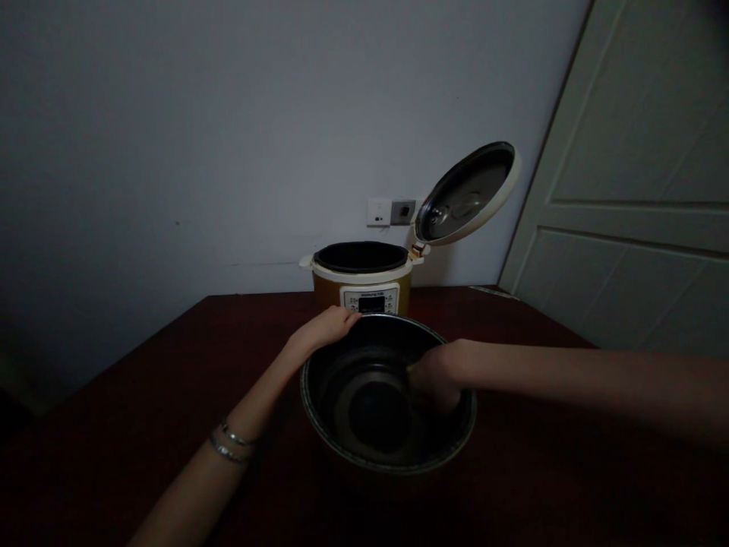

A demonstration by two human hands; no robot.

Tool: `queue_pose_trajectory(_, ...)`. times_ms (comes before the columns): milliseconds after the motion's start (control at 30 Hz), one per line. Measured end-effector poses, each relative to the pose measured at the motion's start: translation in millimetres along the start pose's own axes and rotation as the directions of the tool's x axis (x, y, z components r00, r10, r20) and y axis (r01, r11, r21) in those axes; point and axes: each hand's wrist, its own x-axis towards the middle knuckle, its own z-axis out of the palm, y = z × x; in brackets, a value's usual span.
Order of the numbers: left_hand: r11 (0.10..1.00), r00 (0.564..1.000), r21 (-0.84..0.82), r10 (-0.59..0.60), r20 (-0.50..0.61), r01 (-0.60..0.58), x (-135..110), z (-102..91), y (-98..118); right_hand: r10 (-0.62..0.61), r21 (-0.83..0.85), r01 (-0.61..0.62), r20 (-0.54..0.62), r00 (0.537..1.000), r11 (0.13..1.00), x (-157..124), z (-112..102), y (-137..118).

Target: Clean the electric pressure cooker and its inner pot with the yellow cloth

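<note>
A dark inner pot (380, 458) with a speckled rim stands on the table, its mouth tilted toward me. My left hand (335, 325) grips the pot's far left rim, fingers closed over the edge. Down inside the pot, against its right side, is my right hand (438, 376). Its fingers are curled and partly lost in the shadow. A small yellowish bit shows at the fingers, but what it belongs to is too dark to make out. Just behind the pot is the electric pressure cooker (322, 289), with its hinged lid (470, 197) raised to the right.
The dark red table (256, 327) reaches back to a pale wall (199, 152). A white wall socket (379, 213) and a grey one (402, 212) sit behind the cooker. On the right is a pale panelled door (632, 182). The light is dim.
</note>
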Motion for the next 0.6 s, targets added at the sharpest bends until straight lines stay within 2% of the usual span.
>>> queue_pose_trajectory(67, 1.000, 1.000, 0.013, 0.004, 0.002, -0.004, 0.3, 0.1, 0.5, -0.017, -0.181, 0.021, 0.025, 1.000, 0.983, 15.0, 2.3, 7.0)
queue_pose_trajectory(133, 1.000, 1.000, 0.029, 0.006, -0.001, -0.006, 0.8, 0.4, 0.8, -0.171, -0.332, 0.153, -0.023, 0.985, 0.931, 28.5, -0.3, 7.2)
queue_pose_trajectory(167, 0.999, 1.000, 0.037, 0.011, -0.003, -0.011, 1.1, 0.7, 0.9, -0.279, -0.405, 0.251, -0.010, 0.960, 0.879, 34.7, -2.6, 5.3)
queue_pose_trajectory(233, 0.998, 1.000, 0.053, 0.023, -0.005, -0.022, 1.6, 1.3, 0.6, -0.471, -0.543, 0.425, 0.061, 0.880, 0.724, 45.8, -6.6, -1.1)
queue_pose_trajectory(267, 0.998, 1.000, 0.058, 0.026, -0.005, -0.026, 1.7, 1.6, 0.3, -0.527, -0.601, 0.470, 0.094, 0.845, 0.646, 50.6, -7.5, -4.7)
queue_pose_trajectory(333, 0.998, 1.000, 0.063, 0.020, -0.004, -0.020, 1.6, 2.1, -0.2, -0.546, -0.680, 0.474, 0.129, 0.828, 0.559, 57.6, -5.9, -10.4)
queue_pose_trajectory(367, 0.998, 1.000, 0.063, 0.016, -0.006, -0.015, 1.4, 2.2, -0.4, -0.522, -0.694, 0.450, 0.125, 0.844, 0.561, 59.3, -3.4, -12.0)
queue_pose_trajectory(400, 0.998, 1.000, 0.061, 0.011, -0.010, -0.010, 1.0, 2.3, -0.6, -0.472, -0.688, 0.404, 0.101, 0.876, 0.602, 59.4, 0.0, -12.5)
queue_pose_trajectory(500, 0.999, 1.000, 0.044, -0.013, -0.011, 0.013, -0.8, 1.9, -0.7, -0.234, -0.592, 0.218, 0.050, 0.971, 0.776, 49.8, 12.1, -9.5)
queue_pose_trajectory(533, 0.999, 1.000, 0.039, -0.030, -0.007, 0.030, -1.7, 1.7, -0.5, -0.143, -0.538, 0.151, 0.057, 0.988, 0.829, 43.7, 15.5, -8.4)
queue_pose_trajectory(600, 0.996, 0.997, 0.039, -0.075, 0.002, 0.075, -3.7, 1.1, 0.2, -0.010, -0.395, 0.063, 0.133, 0.991, 0.917, 29.4, 19.6, -9.0)
